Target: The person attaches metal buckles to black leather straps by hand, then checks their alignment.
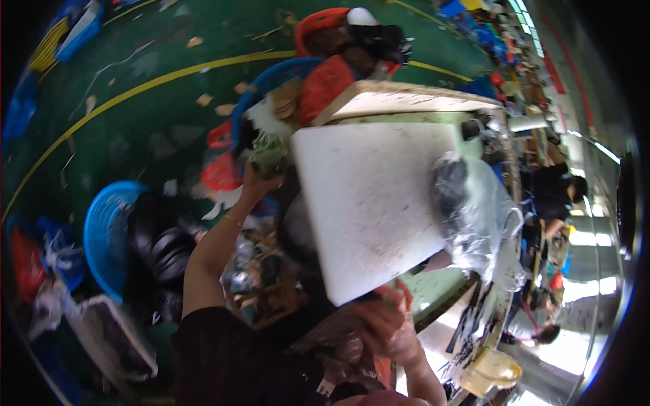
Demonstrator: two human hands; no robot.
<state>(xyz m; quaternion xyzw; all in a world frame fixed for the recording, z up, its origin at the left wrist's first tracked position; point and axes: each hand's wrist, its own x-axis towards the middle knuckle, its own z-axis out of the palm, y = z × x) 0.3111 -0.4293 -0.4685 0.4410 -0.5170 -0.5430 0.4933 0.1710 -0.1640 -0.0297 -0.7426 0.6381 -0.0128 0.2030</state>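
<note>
My left hand (pixel 263 180) reaches out past the left edge of a thick white board (pixel 372 196). Its fingers are closed round a pale green, crumpled-looking thing (pixel 269 153), which is too blurred to name. A blue basket (pixel 245 108) is just beyond that hand. Close to my body, by the near edge of the white board, is my right hand (pixel 386 321). Its fingers are bent and smeared by motion, so whether it holds anything is unclear. On the board's right side lies a clear plastic bag (pixel 477 210), with something dark showing at its left end.
Behind the white board stands a pale wooden panel (pixel 406 100). Red bags (pixel 325 84) lie near the blue basket. Another blue basket (pixel 101 233) with black bundles (pixel 159 237) sits at left. A yellowish stool (pixel 491 372) is at lower right. People (pixel 552 189) are farther off at right.
</note>
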